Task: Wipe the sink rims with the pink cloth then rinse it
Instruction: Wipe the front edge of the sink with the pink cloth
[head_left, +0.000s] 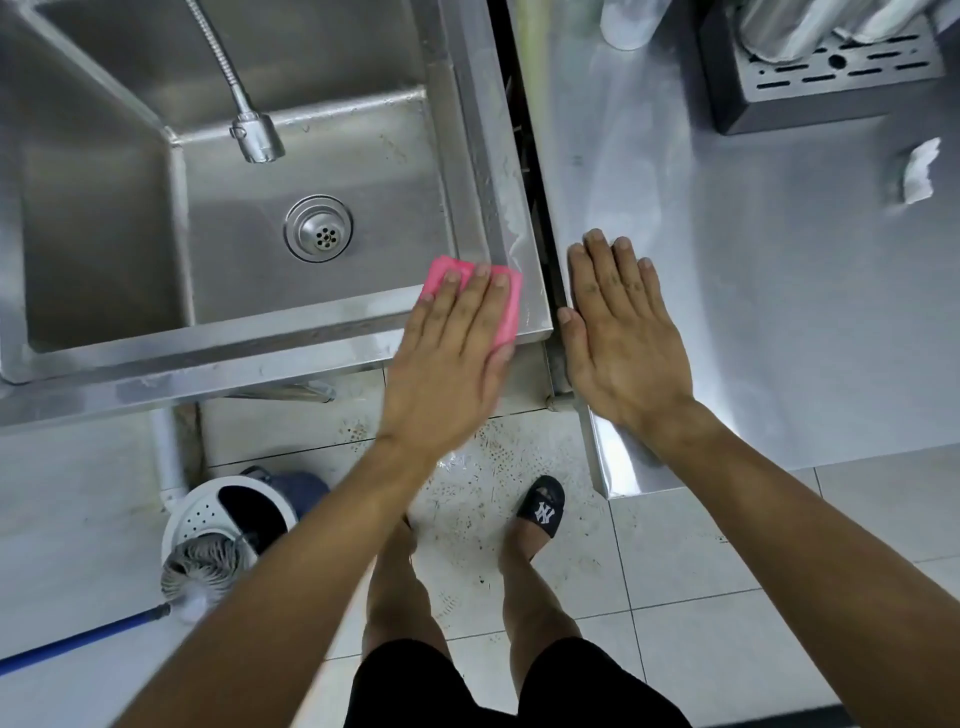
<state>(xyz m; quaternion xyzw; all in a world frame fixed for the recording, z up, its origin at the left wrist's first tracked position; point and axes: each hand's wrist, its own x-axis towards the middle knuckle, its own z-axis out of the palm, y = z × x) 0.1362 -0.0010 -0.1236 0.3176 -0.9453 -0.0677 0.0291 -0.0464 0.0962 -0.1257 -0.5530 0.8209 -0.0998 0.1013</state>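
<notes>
Left hand: the left hand (451, 358) lies flat with straight fingers, pressing down on the folded pink cloth (506, 299).
Pink cloth: on the near right corner of the rim of the stainless-steel sink (291, 345) — partly covered by the fingers, its far edge reaching over the basin.
Right hand: the right hand (621, 332) is flat, fingers extended and together, palm down on the bare steel table (779, 312) just beside the sink (holding nothing).
Sink: round metal drain strainer (319, 235) in the basin floor; flexible metal faucet hose (236, 88) hanging above it.
Table: crumpled white scrap (919, 171) and dark slotted metal box (826, 73) at the far side.
Floor: white mop bucket (208, 512) with grey mop head (200, 571) — below the sink.
</notes>
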